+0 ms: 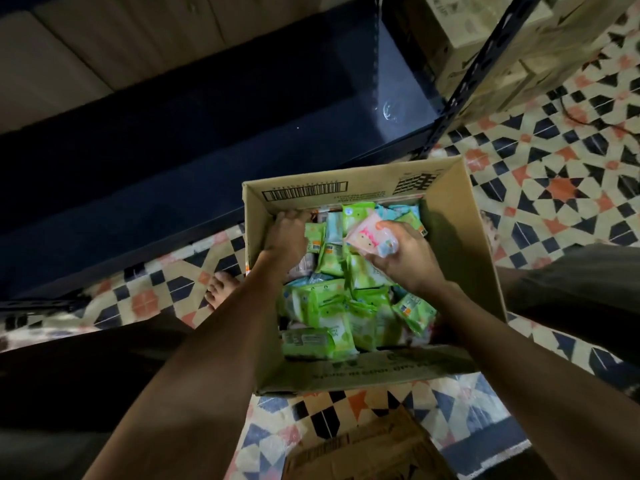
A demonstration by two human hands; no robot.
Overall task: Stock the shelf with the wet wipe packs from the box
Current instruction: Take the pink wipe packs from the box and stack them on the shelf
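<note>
An open cardboard box (pixel 460 244) stands on the patterned floor and holds several wet wipe packs, mostly green (pixel 332 313) with a few blue ones (pixel 401 211) at the far end. My right hand (pixel 405 258) holds a pink pack (pixel 367 239) just above the others. My left hand (pixel 287 233) reaches into the box's far left corner with its fingers curled down among the packs; what they hold is hidden. The dark shelf (pixel 173 140) runs along the floor beyond the box.
A perforated metal upright (pixel 485 64) of the shelving rises at the right, with stacked cartons (pixel 502 39) behind it. Another piece of cardboard (pixel 367 448) lies near my feet. My bare foot (pixel 221 289) rests left of the box.
</note>
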